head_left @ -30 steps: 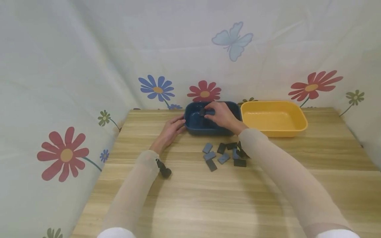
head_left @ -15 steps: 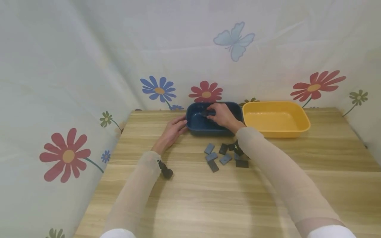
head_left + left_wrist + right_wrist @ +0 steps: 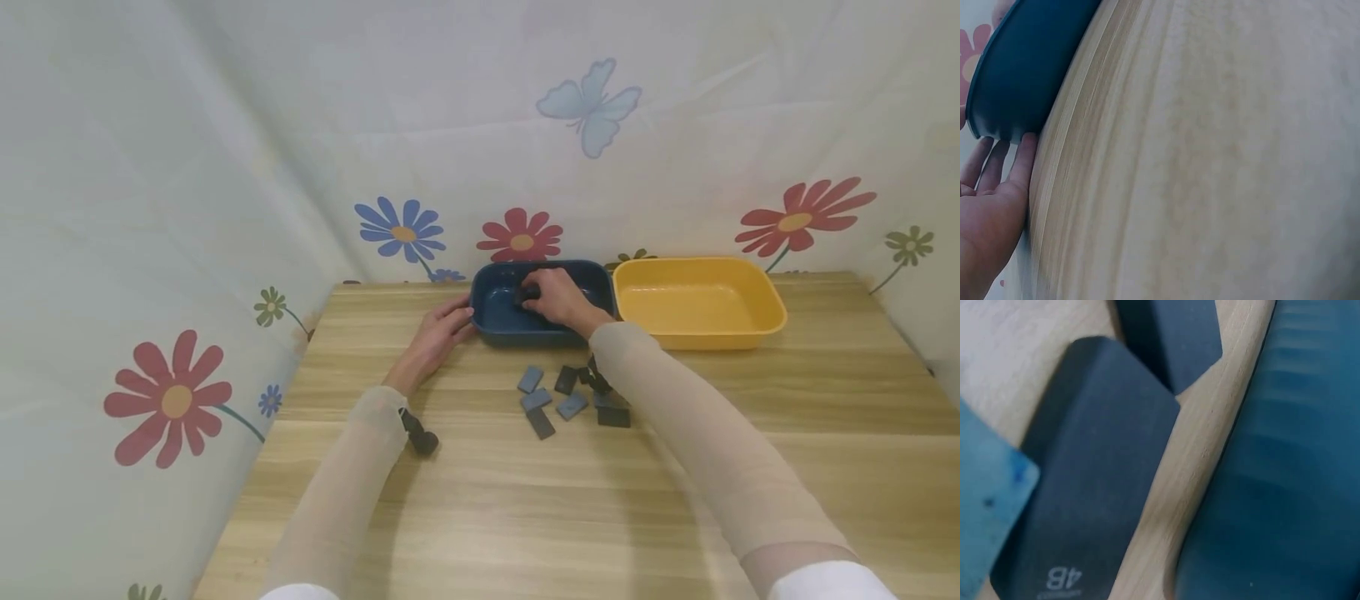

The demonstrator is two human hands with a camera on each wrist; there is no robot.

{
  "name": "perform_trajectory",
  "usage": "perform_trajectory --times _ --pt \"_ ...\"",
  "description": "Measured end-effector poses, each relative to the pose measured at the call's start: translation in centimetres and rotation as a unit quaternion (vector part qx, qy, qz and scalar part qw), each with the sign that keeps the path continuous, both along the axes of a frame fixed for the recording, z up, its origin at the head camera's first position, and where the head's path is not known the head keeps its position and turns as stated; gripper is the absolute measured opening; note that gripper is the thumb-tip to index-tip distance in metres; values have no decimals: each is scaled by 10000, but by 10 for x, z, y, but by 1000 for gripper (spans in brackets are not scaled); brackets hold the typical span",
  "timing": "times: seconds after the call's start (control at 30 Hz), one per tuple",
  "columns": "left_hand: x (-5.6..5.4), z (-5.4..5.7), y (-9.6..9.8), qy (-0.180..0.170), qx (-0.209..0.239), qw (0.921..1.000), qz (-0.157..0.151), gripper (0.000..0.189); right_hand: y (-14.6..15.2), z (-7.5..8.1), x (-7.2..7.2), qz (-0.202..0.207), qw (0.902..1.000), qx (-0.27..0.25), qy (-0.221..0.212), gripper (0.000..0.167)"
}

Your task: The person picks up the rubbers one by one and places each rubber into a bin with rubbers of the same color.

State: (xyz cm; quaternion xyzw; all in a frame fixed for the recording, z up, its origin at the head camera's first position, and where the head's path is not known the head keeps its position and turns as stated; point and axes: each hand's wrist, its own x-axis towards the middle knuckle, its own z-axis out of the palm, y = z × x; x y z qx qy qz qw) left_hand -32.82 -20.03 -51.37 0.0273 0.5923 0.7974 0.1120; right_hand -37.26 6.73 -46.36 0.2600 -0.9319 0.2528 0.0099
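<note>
My right hand (image 3: 562, 300) reaches into the dark blue tray (image 3: 540, 336). Its thumb and fingers pinch a black eraser (image 3: 522, 294) low inside, mostly hidden by the fingers. My left hand (image 3: 438, 336) rests against the tray's left end; in the left wrist view its nearly straight fingertips (image 3: 1026, 139) touch the tray wall. Several black and blue-grey erasers lie scattered on the table in front of the tray. The right wrist view has a black eraser (image 3: 1085, 475) marked 4B close up, with the corner of a blue eraser (image 3: 985, 506) overlapping it.
A yellow tray (image 3: 701, 341) stands right beside the blue one, both near the back edge of the wood-grain table (image 3: 510, 517). Behind hangs a pale curtain (image 3: 450, 100) printed with flowers. A black wrist camera (image 3: 424, 442) hangs at the left wrist.
My right hand has sunk slightly into the blue tray with the black eraser, which shows less now. The left hand stays at the tray's end. The head view has shifted a little.
</note>
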Motion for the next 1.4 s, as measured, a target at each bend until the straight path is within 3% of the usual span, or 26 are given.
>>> perform_trajectory --times 0.27,0.6,0.97,1.2,1.4 --pt "5 3 -1 4 -238 9997 -93 47 -6 -6 -4 93 9999 110 84 31" --pt "5 4 3 17 -76 9999 -84 47 -6 -1 2 -43 9992 301 -243 37" --pt "7 4 2 -27 14 10000 1 48 -1 13 9 638 9921 704 -823 68" --pt "4 5 3 19 9 10000 -55 49 13 36 25 761 9924 570 -784 62" --pt "5 4 2 -47 59 10000 -49 48 28 51 52 1032 9922 380 -583 60"
